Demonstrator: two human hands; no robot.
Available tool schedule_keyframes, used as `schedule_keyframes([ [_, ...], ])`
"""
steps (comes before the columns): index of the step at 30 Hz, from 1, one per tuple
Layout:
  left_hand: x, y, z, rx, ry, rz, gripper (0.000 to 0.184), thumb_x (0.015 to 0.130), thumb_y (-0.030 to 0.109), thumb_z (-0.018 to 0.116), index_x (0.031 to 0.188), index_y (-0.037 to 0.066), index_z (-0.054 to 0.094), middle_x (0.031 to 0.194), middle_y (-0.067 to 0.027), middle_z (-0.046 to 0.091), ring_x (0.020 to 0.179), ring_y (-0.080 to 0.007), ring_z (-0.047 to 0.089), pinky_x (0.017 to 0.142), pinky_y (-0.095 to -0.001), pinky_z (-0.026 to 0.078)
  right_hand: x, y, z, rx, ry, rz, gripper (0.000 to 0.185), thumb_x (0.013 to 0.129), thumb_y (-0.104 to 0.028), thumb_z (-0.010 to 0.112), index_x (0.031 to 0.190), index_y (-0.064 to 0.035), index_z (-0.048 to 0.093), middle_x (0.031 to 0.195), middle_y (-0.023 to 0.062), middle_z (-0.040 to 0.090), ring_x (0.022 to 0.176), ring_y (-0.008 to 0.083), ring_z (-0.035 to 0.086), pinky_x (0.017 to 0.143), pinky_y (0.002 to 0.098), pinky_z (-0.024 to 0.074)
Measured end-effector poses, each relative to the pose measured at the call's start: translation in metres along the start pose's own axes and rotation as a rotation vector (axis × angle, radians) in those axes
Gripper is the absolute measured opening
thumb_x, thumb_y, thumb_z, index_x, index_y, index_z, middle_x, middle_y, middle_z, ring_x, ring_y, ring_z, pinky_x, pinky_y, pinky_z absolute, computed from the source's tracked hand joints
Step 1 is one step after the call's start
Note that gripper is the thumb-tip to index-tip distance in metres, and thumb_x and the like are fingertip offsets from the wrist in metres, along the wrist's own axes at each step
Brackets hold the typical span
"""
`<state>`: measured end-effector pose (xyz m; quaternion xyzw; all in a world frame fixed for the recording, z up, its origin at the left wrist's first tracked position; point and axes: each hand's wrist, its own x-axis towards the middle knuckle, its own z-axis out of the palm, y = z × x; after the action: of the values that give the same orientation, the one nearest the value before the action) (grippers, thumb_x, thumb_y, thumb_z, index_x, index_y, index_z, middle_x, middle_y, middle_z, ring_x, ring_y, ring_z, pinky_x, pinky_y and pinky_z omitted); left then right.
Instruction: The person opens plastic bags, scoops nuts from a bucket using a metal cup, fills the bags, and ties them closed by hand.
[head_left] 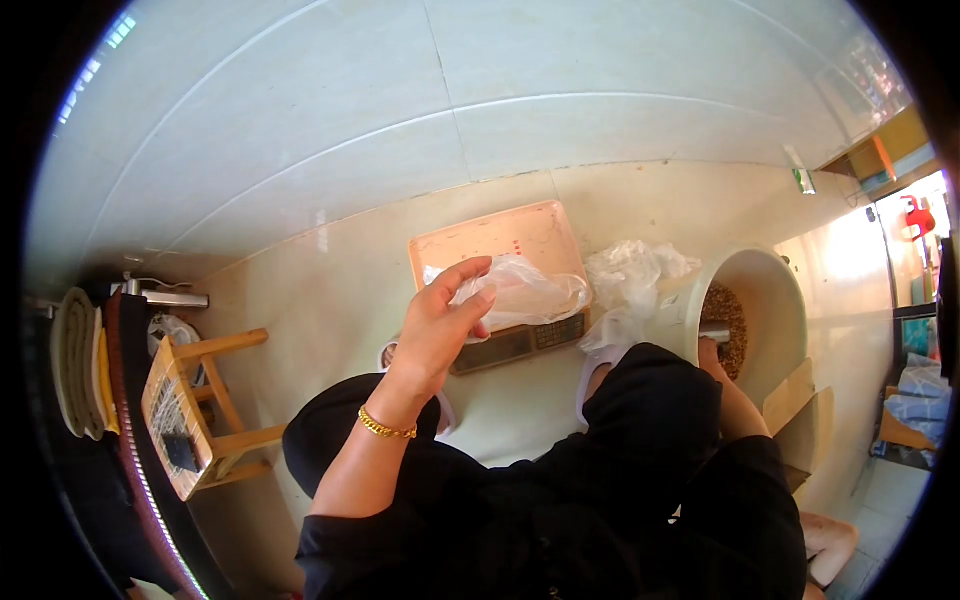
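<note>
Scale (480, 240), bag (535, 292) over it, left hand (438, 322) half-curled, hold unclear; right of scale, bucket (772, 285) of brown grains (736, 325), right hand (711, 360) gripping scoop (714, 329).

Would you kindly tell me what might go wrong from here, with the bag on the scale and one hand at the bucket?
The clear bag lies slack on the scale, so it might slide or crumple if the left hand knocks it. Brown grains might scatter on the floor if the right hand lifts unsteadily from the bucket. The loose plastic beside the bucket might snag a foot.
</note>
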<state>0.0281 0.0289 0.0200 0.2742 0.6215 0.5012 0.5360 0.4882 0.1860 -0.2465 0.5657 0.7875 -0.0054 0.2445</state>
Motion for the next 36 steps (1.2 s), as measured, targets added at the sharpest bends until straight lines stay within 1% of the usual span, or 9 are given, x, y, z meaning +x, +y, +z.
schedule_keyframes([
  [4, 0.0, 0.002, 0.003, 0.009, -0.002, -0.007, 0.039, 0.09, 0.018, 0.056, 0.125, 0.002, 0.051, 0.125, -0.0077, 0.052, 0.09, -0.0091, 0.048, 0.07, -0.0239, 0.044, -0.007, 0.014, -0.002, 0.019, -0.014, 0.059, 0.03, 0.078, -0.03, 0.054, 0.091, -0.0066, 0.067, 0.085, 0.0172, 0.066, 0.103, 0.0326, 0.056, 0.092, 0.0536, 0.0364],
  [7, 0.001, 0.001, 0.003, 0.011, -0.016, 0.0, 0.039, 0.09, 0.018, 0.056, 0.125, 0.001, 0.051, 0.126, -0.0078, 0.051, 0.092, -0.0094, 0.048, 0.07, -0.0244, 0.044, -0.016, 0.027, -0.005, -0.145, -0.114, -0.001, 0.031, 0.077, -0.034, 0.055, 0.084, -0.0077, 0.07, 0.081, 0.0146, 0.067, 0.107, 0.032, 0.053, 0.095, 0.0546, 0.0321],
  [17, 0.001, 0.001, 0.005, 0.04, 0.002, -0.004, 0.04, 0.09, 0.018, 0.056, 0.125, 0.0, 0.05, 0.128, -0.0082, 0.05, 0.091, -0.0097, 0.048, 0.07, -0.0249, 0.044, -0.028, 0.018, -0.043, -0.244, 0.003, 0.026, 0.029, 0.079, -0.032, 0.055, 0.083, -0.0105, 0.074, 0.085, 0.0089, 0.068, 0.11, 0.03, 0.049, 0.095, 0.0523, 0.0269],
  [19, 0.001, 0.001, 0.004, 0.006, 0.013, 0.002, 0.046, 0.087, 0.019, 0.06, 0.127, 0.0, 0.049, 0.128, -0.0093, 0.05, 0.065, -0.0086, 0.051, 0.068, -0.0239, 0.046, -0.025, 0.016, -0.046, -0.299, 0.035, -0.002, 0.028, 0.08, -0.03, 0.054, 0.085, -0.0106, 0.073, 0.085, 0.0083, 0.068, 0.107, 0.0289, 0.052, 0.094, 0.0523, 0.0275],
  [24, 0.003, -0.002, 0.003, 0.013, 0.008, 0.005, 0.046, 0.088, 0.019, 0.06, 0.127, -0.001, 0.048, 0.128, -0.0091, 0.051, 0.065, -0.0085, 0.051, 0.068, -0.024, 0.046, 0.001, 0.014, -0.061, -0.317, -0.273, 0.131, 0.02, 0.084, -0.023, 0.053, 0.09, -0.0159, 0.071, 0.087, 0.0032, 0.068, 0.08, 0.0227, 0.064, 0.065, 0.05, 0.0403],
  [27, 0.003, 0.001, 0.004, 0.025, 0.005, -0.013, 0.042, 0.089, 0.019, 0.058, 0.126, 0.0, 0.049, 0.127, -0.0089, 0.051, 0.077, -0.0089, 0.049, 0.069, -0.0242, 0.045, 0.019, 0.02, -0.063, -0.441, -0.247, 0.128, 0.017, 0.081, -0.022, 0.056, 0.087, -0.0191, 0.071, 0.087, 0.0016, 0.067, 0.077, 0.0214, 0.062, 0.055, 0.0447, 0.0367],
  [28, 0.003, 0.001, 0.005, 0.036, 0.001, -0.025, 0.039, 0.09, 0.018, 0.056, 0.125, 0.001, 0.051, 0.126, -0.0088, 0.051, 0.089, -0.0093, 0.048, 0.069, -0.0243, 0.044, 0.023, 0.022, -0.059, -0.438, -0.25, 0.125, 0.017, 0.081, -0.022, 0.056, 0.087, -0.0191, 0.071, 0.087, 0.0016, 0.067, 0.077, 0.0214, 0.062, 0.055, 0.0447, 0.0367],
  [33, 0.005, -0.002, 0.007, 0.041, 0.013, -0.067, 0.039, 0.09, 0.018, 0.055, 0.125, 0.002, 0.05, 0.126, -0.0084, 0.051, 0.085, -0.009, 0.049, 0.069, -0.0247, 0.044, 0.032, 0.016, -0.01, -0.797, -0.169, 0.036, 0.016, 0.08, -0.024, 0.056, 0.082, -0.0194, 0.071, 0.075, 0.0, 0.064, 0.071, 0.0236, 0.058, 0.054, 0.0406, 0.0314],
  [36, 0.006, -0.006, 0.007, 0.015, 0.001, -0.066, 0.042, 0.089, 0.018, 0.057, 0.127, 0.0, 0.049, 0.126, -0.0089, 0.051, 0.074, -0.0087, 0.05, 0.068, -0.0241, 0.045, 0.014, 0.0, -0.035, -0.399, -0.093, 0.018, 0.017, 0.079, -0.024, 0.055, 0.077, -0.0188, 0.071, 0.072, 0.0025, 0.064, 0.074, 0.0227, 0.058, 0.055, 0.0409, 0.0339],
])
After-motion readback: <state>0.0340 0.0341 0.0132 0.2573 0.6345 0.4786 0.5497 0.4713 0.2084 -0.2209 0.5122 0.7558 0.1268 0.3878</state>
